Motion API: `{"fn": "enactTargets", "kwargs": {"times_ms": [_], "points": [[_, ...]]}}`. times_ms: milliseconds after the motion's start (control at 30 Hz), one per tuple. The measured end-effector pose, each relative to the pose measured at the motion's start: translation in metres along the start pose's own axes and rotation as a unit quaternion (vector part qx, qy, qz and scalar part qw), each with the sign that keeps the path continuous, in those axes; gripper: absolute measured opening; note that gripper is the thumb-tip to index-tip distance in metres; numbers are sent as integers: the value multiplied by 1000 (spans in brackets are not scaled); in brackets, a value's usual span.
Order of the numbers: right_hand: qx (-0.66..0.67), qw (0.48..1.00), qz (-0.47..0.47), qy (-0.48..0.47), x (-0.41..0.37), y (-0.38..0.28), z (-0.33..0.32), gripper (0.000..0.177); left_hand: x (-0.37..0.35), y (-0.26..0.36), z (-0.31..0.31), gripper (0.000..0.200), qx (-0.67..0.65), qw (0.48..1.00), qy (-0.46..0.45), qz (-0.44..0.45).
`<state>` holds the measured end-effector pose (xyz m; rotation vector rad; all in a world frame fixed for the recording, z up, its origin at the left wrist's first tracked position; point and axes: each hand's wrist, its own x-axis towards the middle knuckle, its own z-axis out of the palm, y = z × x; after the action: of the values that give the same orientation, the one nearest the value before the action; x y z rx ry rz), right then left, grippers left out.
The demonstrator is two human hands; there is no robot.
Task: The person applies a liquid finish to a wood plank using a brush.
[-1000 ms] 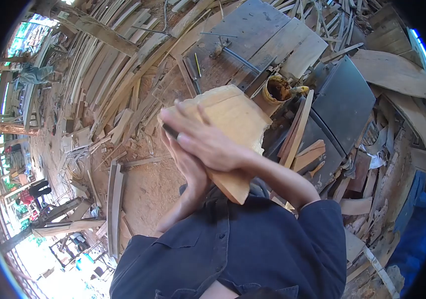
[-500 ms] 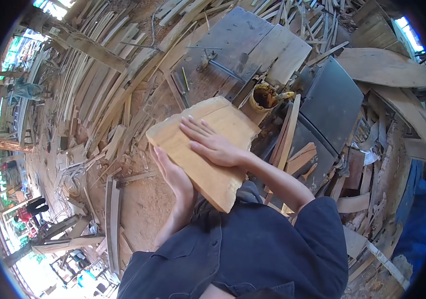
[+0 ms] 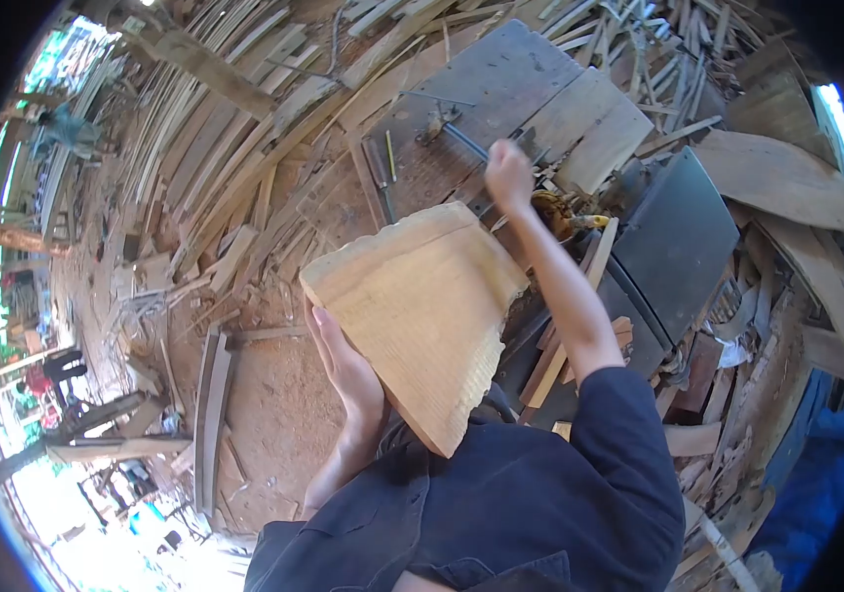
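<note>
My left hand (image 3: 353, 375) supports a thick, pale wooden slab (image 3: 412, 306) along its left edge, thumb at the side and the other fingers hidden beneath. The slab has rough, jagged edges at the top and right and leans against my body. Beyond it, my right hand (image 3: 509, 178) is closed in a fist over the workbench, at the end of a blue metal bar (image 3: 465, 141). Whether the fist holds the bar or something small cannot be made out. Just behind that wrist sits a stained pot (image 3: 552, 212) with brown residue.
On the workbench (image 3: 501, 69) lie a chisel-like tool (image 3: 377, 163) and a thin yellow stick (image 3: 390, 156). A dark metal panel (image 3: 679, 237) stands to the right, near narrow wood strips (image 3: 575, 326). Stacked planks (image 3: 165, 138) and offcuts cover the ground. Another person (image 3: 52, 375) is far left.
My right hand has left the slab's face and reached forward over the workbench, closing into a fist. The left hand still holds the slab, which shifted slightly in view.
</note>
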<state>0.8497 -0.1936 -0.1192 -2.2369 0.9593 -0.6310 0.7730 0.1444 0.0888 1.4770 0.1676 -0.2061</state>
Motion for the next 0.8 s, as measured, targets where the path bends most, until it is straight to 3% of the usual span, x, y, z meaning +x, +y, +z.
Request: {"fn": "enactTargets", "kwargs": {"times_ms": [67, 133, 200, 267, 433, 500, 600, 633, 667, 700, 733, 767, 800], "points": [[-110, 992, 30, 54, 55, 29, 22, 31, -1, 1, -1, 58, 55, 998, 15, -8], [-278, 954, 113, -18, 81, 38, 30, 49, -2, 4, 2, 58, 56, 998, 30, -8], [-298, 932, 174, -108, 105, 71, 52, 62, -4, 9, 4, 58, 57, 997, 47, -6], [-275, 938, 168, -126, 107, 78, 56, 62, -2, 14, 6, 58, -6, 1000, 0, -27], [-286, 943, 123, -118, 113, 77, 53, 62, 1, 16, 5, 57, -24, 1000, -1, -4], [-200, 963, 180, -22, 117, 76, 45, 46, -1, 15, 6, 56, -11, 1000, 0, 0], [-149, 979, 136, -28, 123, 66, 34, 34, -1, 18, 9, 56, -37, 999, -6, 1], [37, 991, 119, -44, 106, 39, 15, 32, 0, 19, 9, 56, -18, 1000, -14, 9], [221, 969, 95, -59, 72, -7, -11, 31, 0, 20, 10, 56, 2, 1000, -21, 18], [296, 941, 130, -102, 43, -44, -28, 38, -1, 20, 13, 56, 0, 1000, -20, 23], [373, 923, -4, -92, 14, -61, -22, 45, -3, 20, 15, 56, -23, 999, -18, 19], [424, 890, 3, -169, -23, -105, -45, 53, -2, 19, 17, 56, -45, 999, -16, 17], [432, 874, -61, -214, -51, -132, -52, 54, 0, 14, 17, 56, -46, 998, -18, 24]]}}
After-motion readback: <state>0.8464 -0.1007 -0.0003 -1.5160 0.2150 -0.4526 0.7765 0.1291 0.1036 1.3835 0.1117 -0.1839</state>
